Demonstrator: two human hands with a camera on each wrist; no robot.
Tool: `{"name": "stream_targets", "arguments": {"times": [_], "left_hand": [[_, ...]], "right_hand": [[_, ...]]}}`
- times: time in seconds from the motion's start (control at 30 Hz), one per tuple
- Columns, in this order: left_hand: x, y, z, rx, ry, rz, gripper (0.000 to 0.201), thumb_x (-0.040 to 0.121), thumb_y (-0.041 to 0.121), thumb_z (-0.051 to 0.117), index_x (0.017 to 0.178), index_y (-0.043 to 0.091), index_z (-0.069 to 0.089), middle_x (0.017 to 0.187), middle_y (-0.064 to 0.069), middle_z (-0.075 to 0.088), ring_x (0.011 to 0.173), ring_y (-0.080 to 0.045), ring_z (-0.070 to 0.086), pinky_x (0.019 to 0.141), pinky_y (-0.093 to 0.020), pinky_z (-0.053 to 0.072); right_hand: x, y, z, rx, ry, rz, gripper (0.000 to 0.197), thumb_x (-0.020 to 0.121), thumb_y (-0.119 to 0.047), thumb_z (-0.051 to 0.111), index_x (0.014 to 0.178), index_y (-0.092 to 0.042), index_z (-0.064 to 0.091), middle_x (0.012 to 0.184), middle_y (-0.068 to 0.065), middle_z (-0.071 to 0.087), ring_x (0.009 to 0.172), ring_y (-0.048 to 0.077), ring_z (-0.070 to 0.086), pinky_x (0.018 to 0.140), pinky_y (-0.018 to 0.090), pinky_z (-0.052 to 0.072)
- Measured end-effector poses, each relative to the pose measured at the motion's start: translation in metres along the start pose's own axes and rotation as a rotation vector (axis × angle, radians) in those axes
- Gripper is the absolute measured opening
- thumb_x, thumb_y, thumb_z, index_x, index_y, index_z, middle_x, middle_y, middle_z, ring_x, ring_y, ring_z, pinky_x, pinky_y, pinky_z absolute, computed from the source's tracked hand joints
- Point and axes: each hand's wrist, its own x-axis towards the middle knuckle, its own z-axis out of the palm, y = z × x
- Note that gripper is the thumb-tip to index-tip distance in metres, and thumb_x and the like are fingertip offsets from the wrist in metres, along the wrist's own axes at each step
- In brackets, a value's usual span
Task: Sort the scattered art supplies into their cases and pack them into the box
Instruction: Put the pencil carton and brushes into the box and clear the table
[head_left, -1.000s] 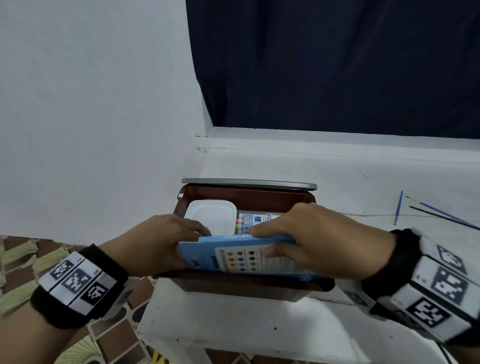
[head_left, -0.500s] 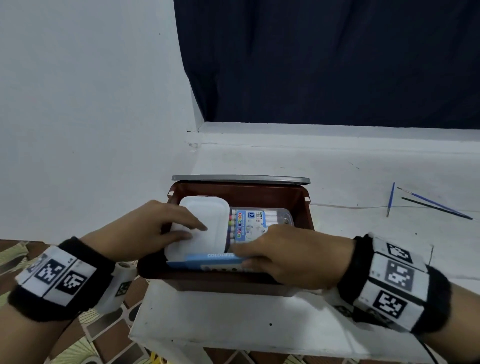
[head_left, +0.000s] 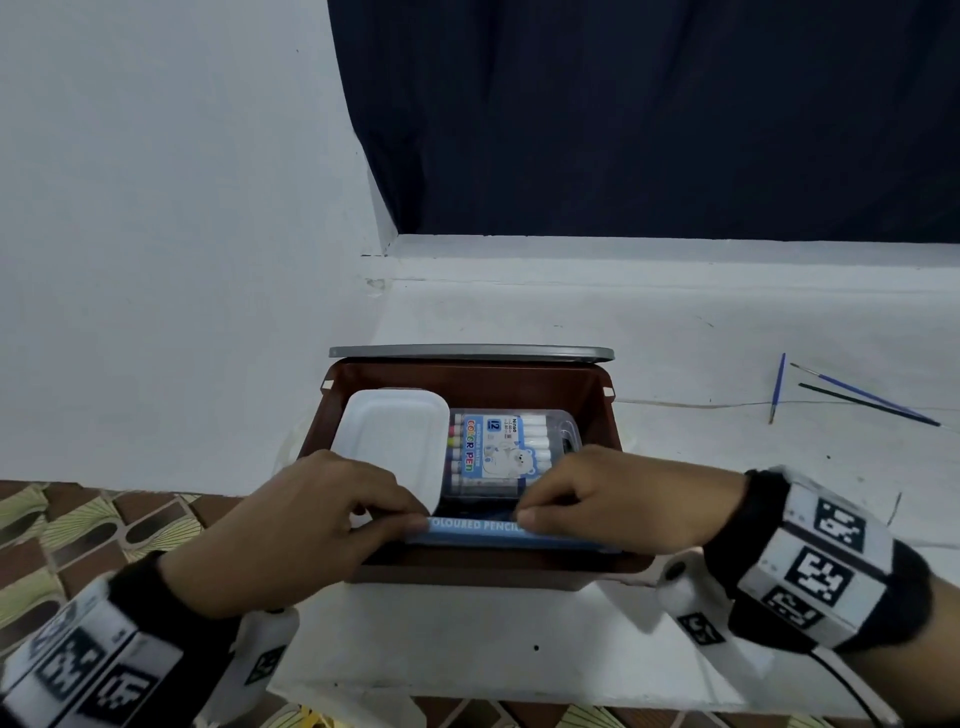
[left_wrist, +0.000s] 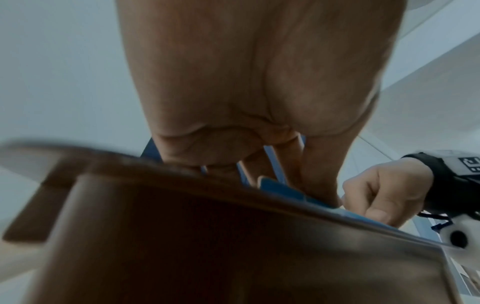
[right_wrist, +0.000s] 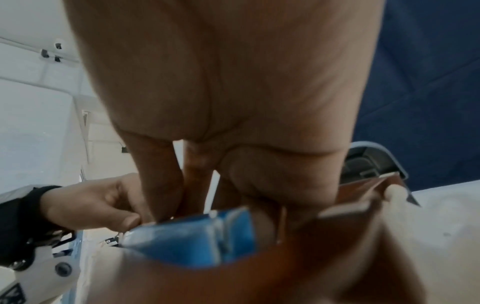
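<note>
The brown box (head_left: 597, 410) stands open on a white ledge, its grey lid (head_left: 470, 352) upright behind it. Inside lie a white plastic case (head_left: 387, 439) at the left and a clear colour pen case (head_left: 501, 452) beside it. A blue coloured pencil box (head_left: 475, 526) stands on edge against the near wall, only its top edge showing. My left hand (head_left: 408, 514) pinches that edge at the left end, and my right hand (head_left: 524, 513) pinches it near the middle. The right wrist view shows the blue pencil box (right_wrist: 192, 242) sunk behind the brown wall, with the left hand (right_wrist: 103, 203) at its end.
Three thin paintbrushes (head_left: 862, 396) lie loose on the white surface to the right of the box. A white wall rises at the left and a dark curtain (head_left: 649, 114) hangs behind. Patterned floor tiles (head_left: 78, 525) show below the ledge at the left.
The pencil box has gone from tilted above the box to upright and low against the near wall. My left hand left the white case and now holds the pencil box's top edge.
</note>
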Motion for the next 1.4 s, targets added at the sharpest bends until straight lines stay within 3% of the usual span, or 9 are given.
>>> {"name": "stream_targets", "arguments": {"times": [0.07,0.37,0.53,0.8,1.0,1.13,1.2,1.3,1.4], "left_hand": [[0.002,-0.002,0.001,-0.033,-0.02,-0.043,0.034,0.092,0.059,0.048,0.1,0.041,0.075,0.091,0.032,0.069,0.086,0.006,0.066,0.076,-0.017,0.051],[0.004,-0.007,0.006,-0.119,-0.026,-0.149,0.025,0.08,0.057,0.058,0.089,0.043,0.077,0.088,0.028,0.067,0.087,-0.001,0.065,0.071,-0.013,0.048],[-0.003,-0.003,0.005,-0.142,-0.015,-0.133,0.018,0.087,0.049,0.062,0.093,0.042,0.077,0.088,0.023,0.069,0.087,-0.003,0.066,0.072,-0.014,0.048],[-0.014,-0.01,-0.012,-0.033,0.001,-0.2,0.055,0.092,0.071,0.022,0.119,0.047,0.063,0.115,0.033,0.063,0.11,0.007,0.059,0.095,-0.02,0.047],[-0.012,-0.009,-0.02,-0.47,0.058,-0.405,0.08,0.078,0.091,0.022,0.118,0.04,0.069,0.109,0.009,0.075,0.101,-0.012,0.071,0.093,-0.036,0.053],[-0.006,-0.007,-0.017,-0.201,-0.01,-0.298,0.086,0.068,0.099,0.011,0.118,0.053,0.062,0.121,0.041,0.058,0.12,0.016,0.049,0.104,-0.018,0.037],[0.0,-0.008,-0.012,-0.033,-0.086,-0.259,0.074,0.073,0.095,0.012,0.118,0.057,0.057,0.123,0.044,0.052,0.122,0.017,0.044,0.105,-0.013,0.034],[0.002,-0.015,-0.001,0.091,-0.126,-0.214,0.058,0.085,0.083,0.022,0.126,0.055,0.052,0.127,0.039,0.046,0.124,0.011,0.042,0.105,-0.019,0.038],[0.003,-0.021,0.01,0.142,-0.065,-0.207,0.064,0.078,0.089,0.029,0.126,0.054,0.054,0.127,0.039,0.041,0.121,0.01,0.042,0.101,-0.021,0.041]], "right_hand": [[0.003,0.003,0.0,-0.044,0.001,0.002,0.025,0.101,-0.039,0.048,0.089,-0.029,0.067,0.07,-0.024,0.06,0.073,-0.004,0.055,0.074,0.016,0.04],[0.011,0.008,0.013,-0.106,0.029,-0.037,0.023,0.102,-0.037,0.047,0.097,-0.028,0.067,0.075,-0.021,0.054,0.073,-0.005,0.05,0.07,0.012,0.033],[0.004,0.014,0.021,-0.098,0.056,-0.148,0.04,0.096,-0.057,0.045,0.109,-0.025,0.065,0.105,-0.009,0.068,0.097,0.007,0.061,0.085,0.032,0.05],[-0.002,0.005,0.023,-0.423,0.369,-0.195,0.036,0.103,-0.048,0.03,0.09,-0.025,0.055,0.089,-0.005,0.066,0.078,0.016,0.058,0.068,0.042,0.052],[-0.033,-0.012,-0.009,-0.424,0.777,-0.192,0.038,0.1,-0.045,0.026,0.091,-0.026,0.058,0.086,-0.01,0.064,0.072,0.018,0.061,0.056,0.04,0.051],[-0.054,0.016,-0.031,-0.249,1.119,-0.146,0.027,0.102,-0.034,0.041,0.091,-0.019,0.06,0.073,-0.01,0.057,0.063,0.009,0.048,0.06,0.018,0.041],[-0.058,0.039,-0.031,-0.184,1.25,-0.047,0.022,0.104,-0.028,0.045,0.092,-0.016,0.059,0.072,-0.007,0.057,0.059,0.011,0.047,0.057,0.015,0.037],[-0.061,0.079,-0.013,-0.151,1.316,0.168,0.025,0.105,-0.03,0.039,0.093,-0.013,0.054,0.074,-0.001,0.057,0.058,0.009,0.051,0.051,0.016,0.035],[-0.069,0.112,0.015,-0.2,1.313,0.319,0.029,0.102,-0.032,0.035,0.094,-0.01,0.051,0.073,0.006,0.057,0.057,0.029,0.05,0.05,0.031,0.03]]}}
